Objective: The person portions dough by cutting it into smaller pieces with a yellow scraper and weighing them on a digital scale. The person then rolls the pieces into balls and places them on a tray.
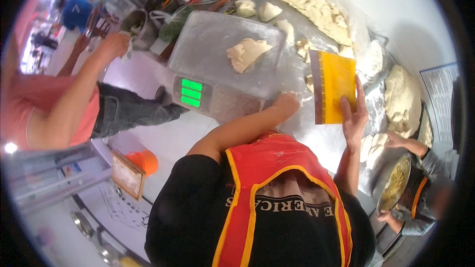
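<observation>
fingers (360, 98) of rt hand (355, 121) round yellow scraper (340, 76), lt hand (287, 104) w/ fingers unclear, scale (233, 103) w/ green digits (191, 93), lettered shirt (294, 232)

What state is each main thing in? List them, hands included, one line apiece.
Flat yellow rectangular tool with a dark edge: held up in the right hand.
Right hand: closed on that tool.
Left hand: fingers curled; whether it holds anything is unclear.
Silver-grey metal scale: loaded, green display lit.
Irregular pale dough piece: lying on the scale.
Long pale dough mass: lumpy, heaped.
Round metal bowl: holding yellowish food, a co-worker's hand at its rim.
</observation>
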Available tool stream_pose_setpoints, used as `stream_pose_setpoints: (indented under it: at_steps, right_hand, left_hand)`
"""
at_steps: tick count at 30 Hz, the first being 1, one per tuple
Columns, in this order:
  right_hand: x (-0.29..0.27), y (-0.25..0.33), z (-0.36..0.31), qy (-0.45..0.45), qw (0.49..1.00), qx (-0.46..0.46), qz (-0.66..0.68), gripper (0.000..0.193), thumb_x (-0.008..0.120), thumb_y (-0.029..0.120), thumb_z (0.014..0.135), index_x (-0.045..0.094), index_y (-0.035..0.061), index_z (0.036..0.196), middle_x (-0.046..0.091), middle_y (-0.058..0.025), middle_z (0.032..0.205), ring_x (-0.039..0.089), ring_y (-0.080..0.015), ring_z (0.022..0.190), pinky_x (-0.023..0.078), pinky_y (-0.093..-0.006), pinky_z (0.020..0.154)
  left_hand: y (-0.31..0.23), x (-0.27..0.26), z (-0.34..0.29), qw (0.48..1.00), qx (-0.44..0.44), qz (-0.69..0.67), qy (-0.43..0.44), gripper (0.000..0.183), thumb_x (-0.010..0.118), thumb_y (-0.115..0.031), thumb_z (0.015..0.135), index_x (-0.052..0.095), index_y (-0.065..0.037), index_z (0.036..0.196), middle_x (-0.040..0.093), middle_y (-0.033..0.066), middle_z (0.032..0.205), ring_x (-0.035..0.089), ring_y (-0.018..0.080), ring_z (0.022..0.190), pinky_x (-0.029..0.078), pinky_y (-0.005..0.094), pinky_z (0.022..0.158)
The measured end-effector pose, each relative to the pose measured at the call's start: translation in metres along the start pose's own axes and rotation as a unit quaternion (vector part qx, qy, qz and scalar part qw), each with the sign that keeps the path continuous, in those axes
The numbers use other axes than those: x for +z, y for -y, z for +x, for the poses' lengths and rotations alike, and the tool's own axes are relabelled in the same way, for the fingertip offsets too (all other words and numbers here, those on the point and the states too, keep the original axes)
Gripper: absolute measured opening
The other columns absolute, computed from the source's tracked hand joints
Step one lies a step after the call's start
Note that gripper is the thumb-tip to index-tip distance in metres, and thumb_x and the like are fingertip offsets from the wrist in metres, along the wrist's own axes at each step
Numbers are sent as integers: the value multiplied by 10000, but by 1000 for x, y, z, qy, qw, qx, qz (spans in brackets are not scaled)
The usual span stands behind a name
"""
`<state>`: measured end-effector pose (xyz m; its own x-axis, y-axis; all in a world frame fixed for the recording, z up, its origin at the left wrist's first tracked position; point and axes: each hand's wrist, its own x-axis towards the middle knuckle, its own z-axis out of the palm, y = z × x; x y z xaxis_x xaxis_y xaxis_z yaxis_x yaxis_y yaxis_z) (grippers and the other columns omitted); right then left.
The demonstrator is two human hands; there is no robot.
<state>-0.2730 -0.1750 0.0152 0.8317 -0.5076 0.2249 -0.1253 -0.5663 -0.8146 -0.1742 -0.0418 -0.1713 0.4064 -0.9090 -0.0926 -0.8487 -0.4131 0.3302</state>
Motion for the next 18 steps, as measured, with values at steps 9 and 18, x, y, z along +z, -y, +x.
stream_pose_setpoints:
  at_steps: [9, 18]
  right_hand:
    - [-33, -12, -6, -86, 996, 35, 13, 536, 523, 4, 877, 392, 42, 1395, 569, -118, 1232, 534, -120, 1037, 437, -283, 900]
    - [-61, -32, -22, -183, 982, 43, -3, 518, 541, 43, 891, 405, 54, 1391, 548, -109, 1270, 547, -148, 1063, 439, -300, 919]
  left_hand:
    - [35, -149, -48, 981, -97, -163, -42, 355, 620, -263, 832, 493, -31, 1068, 596, 204, 1053, 592, 376, 946, 470, 449, 818]
    - [146, -115, -67, 958, -110, -65, -256, 705, 702, -283, 777, 382, -15, 1345, 392, 217, 1349, 390, 375, 1239, 358, 428, 998]
